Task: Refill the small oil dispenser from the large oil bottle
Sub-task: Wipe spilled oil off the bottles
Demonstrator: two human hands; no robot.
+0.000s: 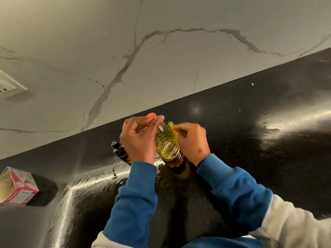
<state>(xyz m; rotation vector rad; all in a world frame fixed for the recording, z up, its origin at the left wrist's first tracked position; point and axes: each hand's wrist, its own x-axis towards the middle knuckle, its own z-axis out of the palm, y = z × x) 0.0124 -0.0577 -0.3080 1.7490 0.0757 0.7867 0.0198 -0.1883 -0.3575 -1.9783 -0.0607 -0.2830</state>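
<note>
Blue sleeves (pixel 136 190) nearest; left hand (pixel 138 138) pinches red cap (pixel 151 115); right hand (pixel 192 140) grips large oil bottle (pixel 167 145), upright on tabletop (pixel 250 140); small oil dispenser (pixel 119 151) at 9 o'clock.

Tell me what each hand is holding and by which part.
The left hand pinches the red cap atop the large oil bottle. The right hand grips that bottle at its upper side, near the shoulder.
</note>
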